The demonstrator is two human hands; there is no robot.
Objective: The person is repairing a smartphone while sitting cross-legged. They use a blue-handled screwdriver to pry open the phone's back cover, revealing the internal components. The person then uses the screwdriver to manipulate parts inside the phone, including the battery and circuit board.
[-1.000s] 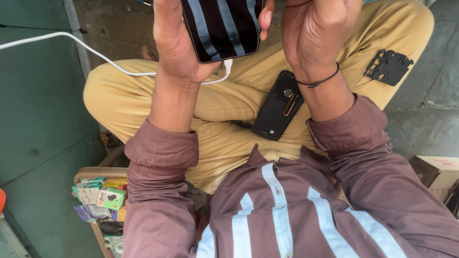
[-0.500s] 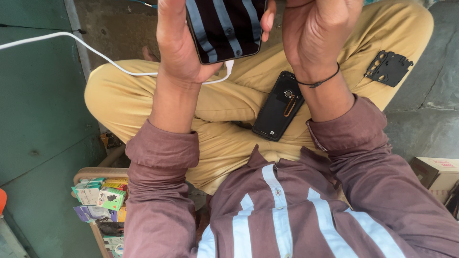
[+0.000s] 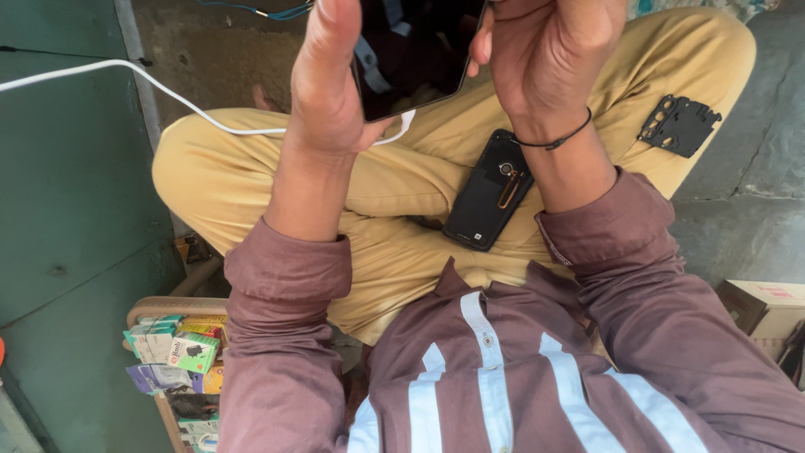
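Phone [image 3: 415, 59]: flat, glossy black slab, raised above your lap; your left hand [image 3: 331, 84] clasps its edge, your right hand [image 3: 549, 54] curls closed on the other; white cable [image 3: 168, 92] trails left

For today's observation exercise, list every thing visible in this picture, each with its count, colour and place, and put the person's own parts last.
Glossy black smartphone: one, black, held up between both hands at top centre.
White charging cable: one, white, runs from the left edge to the phone's lower end.
Black phone back cover: one, black, lying on the lap.
Small black metal plate with holes: one, black, resting on the right knee.
Small colourful boxes: several, green, yellow and purple, on a tray at lower left.
Cardboard box: one, tan, at the right edge.
Left hand: one, gripping the phone's left side.
Right hand: one, black wristband, at the phone's right edge.
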